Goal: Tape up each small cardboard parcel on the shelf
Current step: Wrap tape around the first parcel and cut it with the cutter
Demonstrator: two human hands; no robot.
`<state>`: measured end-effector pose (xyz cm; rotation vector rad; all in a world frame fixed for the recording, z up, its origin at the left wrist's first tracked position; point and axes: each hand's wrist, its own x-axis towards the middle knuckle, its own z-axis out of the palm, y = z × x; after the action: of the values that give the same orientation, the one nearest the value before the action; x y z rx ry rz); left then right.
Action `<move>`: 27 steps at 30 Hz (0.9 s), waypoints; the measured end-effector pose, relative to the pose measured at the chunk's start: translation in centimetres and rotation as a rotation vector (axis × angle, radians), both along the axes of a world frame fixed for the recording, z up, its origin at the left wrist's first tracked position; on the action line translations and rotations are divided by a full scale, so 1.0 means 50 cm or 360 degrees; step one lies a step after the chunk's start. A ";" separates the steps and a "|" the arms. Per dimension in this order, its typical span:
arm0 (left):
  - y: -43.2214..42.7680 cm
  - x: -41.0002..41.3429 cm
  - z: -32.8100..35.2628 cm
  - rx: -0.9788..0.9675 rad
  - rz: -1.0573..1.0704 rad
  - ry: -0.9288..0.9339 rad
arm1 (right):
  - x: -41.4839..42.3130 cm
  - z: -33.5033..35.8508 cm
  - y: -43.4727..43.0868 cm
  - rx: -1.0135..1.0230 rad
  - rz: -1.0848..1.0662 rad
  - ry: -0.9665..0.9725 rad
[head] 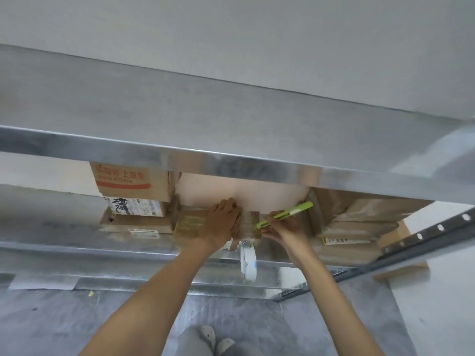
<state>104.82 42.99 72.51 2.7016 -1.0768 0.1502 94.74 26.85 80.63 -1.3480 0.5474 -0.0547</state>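
Observation:
A small cardboard parcel (189, 222) lies on the metal shelf (77, 249) in the middle of the view. My left hand (223, 220) presses flat on its top with straight fingers. My right hand (284, 228) grips a lime-green utility knife (285, 214), its tip at the tape strip on the parcel's right end. A roll of clear tape (248, 262) hangs from that strip over the shelf's front edge.
A stack of cardboard boxes (133, 199) stands to the left of the parcel, and more flat boxes (352, 227) lie to the right. An upper metal shelf (231, 140) overhangs the work area. A perforated upright (426, 233) is at the right.

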 end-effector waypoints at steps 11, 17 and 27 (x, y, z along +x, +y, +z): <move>0.012 -0.004 -0.001 -0.0204 -0.0227 -0.0347 | -0.015 0.010 0.027 0.0038 -0.0194 -0.0131; 0.052 -0.021 -0.017 -0.0357 -0.0255 -0.0154 | 0.002 -0.007 0.009 0.0052 -0.0118 -0.0087; 0.058 -0.037 0.013 -0.0319 -0.0187 0.0125 | 0.021 -0.034 0.025 -0.0183 -0.0041 -0.0010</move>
<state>102.99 45.90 73.14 2.4405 -1.1292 0.1238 95.76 28.08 78.91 -1.4525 0.5632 -0.1133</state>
